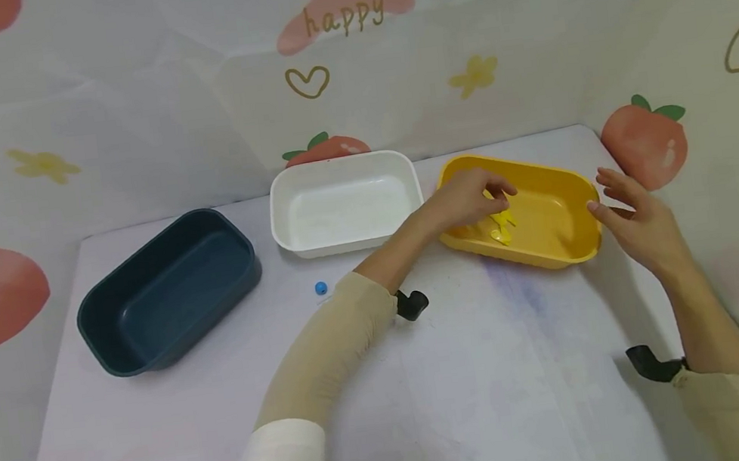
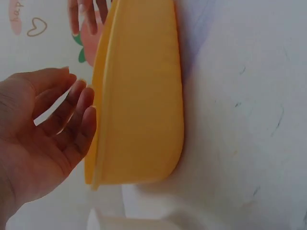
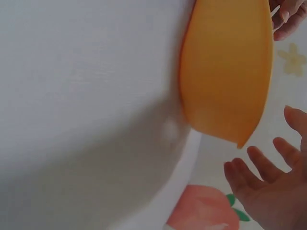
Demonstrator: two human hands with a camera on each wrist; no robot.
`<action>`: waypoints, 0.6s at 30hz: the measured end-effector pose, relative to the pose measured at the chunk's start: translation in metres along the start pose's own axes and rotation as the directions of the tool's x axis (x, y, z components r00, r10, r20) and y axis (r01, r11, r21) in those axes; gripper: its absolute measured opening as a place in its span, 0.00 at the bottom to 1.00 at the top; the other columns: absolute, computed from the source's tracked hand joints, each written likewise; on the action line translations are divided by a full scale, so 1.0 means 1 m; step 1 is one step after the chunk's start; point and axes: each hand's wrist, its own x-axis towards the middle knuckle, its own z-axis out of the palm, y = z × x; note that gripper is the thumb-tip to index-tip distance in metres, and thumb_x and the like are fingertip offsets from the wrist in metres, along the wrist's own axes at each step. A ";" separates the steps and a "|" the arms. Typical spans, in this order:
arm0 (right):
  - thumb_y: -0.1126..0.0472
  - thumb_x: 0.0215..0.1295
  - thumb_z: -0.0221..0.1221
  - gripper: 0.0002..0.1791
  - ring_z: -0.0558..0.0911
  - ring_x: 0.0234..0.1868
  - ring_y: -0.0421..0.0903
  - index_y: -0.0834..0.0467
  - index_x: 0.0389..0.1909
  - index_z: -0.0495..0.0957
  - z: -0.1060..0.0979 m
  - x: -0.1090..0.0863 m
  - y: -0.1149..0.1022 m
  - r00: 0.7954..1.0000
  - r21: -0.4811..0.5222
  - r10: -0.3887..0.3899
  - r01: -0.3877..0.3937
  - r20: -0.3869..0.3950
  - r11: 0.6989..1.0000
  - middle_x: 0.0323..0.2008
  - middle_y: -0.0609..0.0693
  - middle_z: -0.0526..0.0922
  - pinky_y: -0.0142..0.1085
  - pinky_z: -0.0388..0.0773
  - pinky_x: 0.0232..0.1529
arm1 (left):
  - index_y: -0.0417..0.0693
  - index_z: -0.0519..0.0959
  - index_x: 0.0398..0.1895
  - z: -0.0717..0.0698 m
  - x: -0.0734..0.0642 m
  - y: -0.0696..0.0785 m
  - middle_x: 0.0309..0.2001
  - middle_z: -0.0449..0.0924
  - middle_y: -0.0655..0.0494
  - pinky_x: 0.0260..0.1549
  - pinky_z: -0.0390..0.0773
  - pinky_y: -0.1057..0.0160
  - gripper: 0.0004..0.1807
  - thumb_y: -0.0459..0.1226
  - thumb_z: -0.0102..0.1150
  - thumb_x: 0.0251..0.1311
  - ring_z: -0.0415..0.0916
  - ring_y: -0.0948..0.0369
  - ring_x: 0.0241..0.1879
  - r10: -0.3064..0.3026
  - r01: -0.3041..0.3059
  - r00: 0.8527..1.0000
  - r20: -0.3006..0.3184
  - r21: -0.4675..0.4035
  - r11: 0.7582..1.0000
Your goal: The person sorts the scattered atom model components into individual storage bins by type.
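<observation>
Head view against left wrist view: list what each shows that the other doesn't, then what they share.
Only the head view shows the dark tub, the blue bead and the small yellow pieces lying in the yellow tub.
Only the left wrist view shows the palm of the left hand.
Both show the yellow tub, both hands, the right one included, and a peach on the backdrop.

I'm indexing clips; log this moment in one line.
left hand: over yellow tub | right hand: open, beside tub | yellow pieces: in tub | blue bead: on table
</observation>
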 end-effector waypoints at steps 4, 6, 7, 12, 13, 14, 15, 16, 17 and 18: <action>0.53 0.72 0.58 0.32 0.71 0.66 0.50 0.48 0.75 0.63 0.002 -0.002 -0.014 0.995 -0.026 -0.095 0.094 -0.038 0.995 0.67 0.61 0.71 0.21 0.67 0.59 | 0.47 0.80 0.59 -0.010 -0.013 0.000 0.46 0.83 0.60 0.43 0.72 0.75 0.18 0.40 0.60 0.68 0.78 0.66 0.44 0.025 -0.025 0.999 -0.019 0.010 1.000; 0.55 0.71 0.59 0.31 0.73 0.63 0.45 0.47 0.74 0.65 0.005 -0.003 -0.022 0.989 -0.030 -0.141 0.139 -0.051 0.990 0.64 0.62 0.74 0.19 0.67 0.57 | 0.49 0.79 0.60 -0.014 -0.020 0.000 0.47 0.82 0.60 0.44 0.72 0.76 0.20 0.42 0.62 0.67 0.79 0.66 0.44 0.034 -0.033 0.999 -0.039 0.020 0.999; 0.56 0.71 0.60 0.31 0.74 0.62 0.42 0.47 0.73 0.66 0.006 -0.004 -0.026 0.985 -0.030 -0.163 0.162 -0.055 0.986 0.64 0.61 0.75 0.19 0.67 0.57 | 0.49 0.79 0.61 -0.016 -0.024 0.000 0.48 0.82 0.60 0.46 0.72 0.76 0.21 0.42 0.62 0.66 0.78 0.66 0.45 0.042 -0.041 0.998 -0.049 0.023 0.999; 0.61 0.69 0.62 0.30 0.74 0.57 0.31 0.45 0.71 0.69 0.010 -0.009 -0.046 0.969 -0.015 -0.240 0.239 -0.061 0.971 0.61 0.59 0.77 0.19 0.68 0.55 | 0.51 0.77 0.62 -0.023 -0.046 -0.004 0.53 0.80 0.60 0.51 0.72 0.72 0.24 0.44 0.65 0.64 0.76 0.62 0.51 0.084 -0.082 0.992 -0.098 0.034 0.996; 0.61 0.68 0.62 0.31 0.74 0.56 0.30 0.44 0.71 0.69 0.011 -0.010 -0.049 0.967 -0.020 -0.250 0.249 -0.057 0.968 0.61 0.58 0.78 0.18 0.68 0.55 | 0.51 0.78 0.62 -0.024 -0.051 -0.005 0.53 0.80 0.60 0.52 0.72 0.71 0.24 0.44 0.65 0.63 0.76 0.62 0.52 0.091 -0.088 0.989 -0.112 0.035 0.996; 0.61 0.68 0.62 0.31 0.73 0.56 0.29 0.44 0.71 0.69 0.012 -0.010 -0.052 0.964 -0.020 -0.262 0.261 -0.055 0.965 0.61 0.58 0.78 0.18 0.68 0.55 | 0.51 0.78 0.62 -0.026 -0.055 -0.006 0.54 0.80 0.60 0.52 0.72 0.71 0.24 0.44 0.65 0.63 0.75 0.62 0.52 0.093 -0.089 0.988 -0.126 0.036 0.995; 0.61 0.68 0.62 0.31 0.73 0.56 0.29 0.43 0.71 0.69 0.013 -0.011 -0.054 0.961 -0.023 -0.271 0.270 -0.050 0.963 0.61 0.57 0.78 0.18 0.68 0.55 | 0.50 0.78 0.62 -0.028 -0.060 -0.007 0.54 0.80 0.60 0.51 0.73 0.71 0.24 0.43 0.65 0.63 0.75 0.62 0.52 0.098 -0.095 0.985 -0.141 0.031 0.995; 0.61 0.68 0.62 0.31 0.73 0.55 0.28 0.43 0.70 0.70 0.014 -0.012 -0.057 0.958 -0.027 -0.282 0.281 -0.048 0.959 0.60 0.56 0.78 0.17 0.68 0.54 | 0.49 0.78 0.62 -0.030 -0.064 -0.008 0.54 0.79 0.60 0.50 0.73 0.71 0.24 0.43 0.66 0.63 0.74 0.63 0.51 0.102 -0.100 0.982 -0.158 0.026 0.995; 0.62 0.68 0.63 0.31 0.73 0.55 0.28 0.43 0.70 0.70 0.015 -0.012 -0.059 0.955 -0.028 -0.293 0.292 -0.045 0.956 0.60 0.56 0.79 0.17 0.67 0.53 | 0.49 0.78 0.61 -0.031 -0.068 -0.010 0.54 0.80 0.59 0.49 0.74 0.71 0.23 0.42 0.66 0.63 0.74 0.63 0.51 0.109 -0.107 0.978 -0.178 0.023 0.994; 0.61 0.68 0.63 0.31 0.74 0.54 0.27 0.42 0.70 0.70 0.016 -0.013 -0.060 0.952 -0.036 -0.302 0.301 -0.040 0.953 0.60 0.55 0.79 0.17 0.68 0.52 | 0.48 0.78 0.61 -0.033 -0.073 -0.012 0.55 0.79 0.59 0.47 0.74 0.71 0.23 0.42 0.66 0.63 0.74 0.63 0.50 0.113 -0.111 0.974 -0.198 0.017 0.994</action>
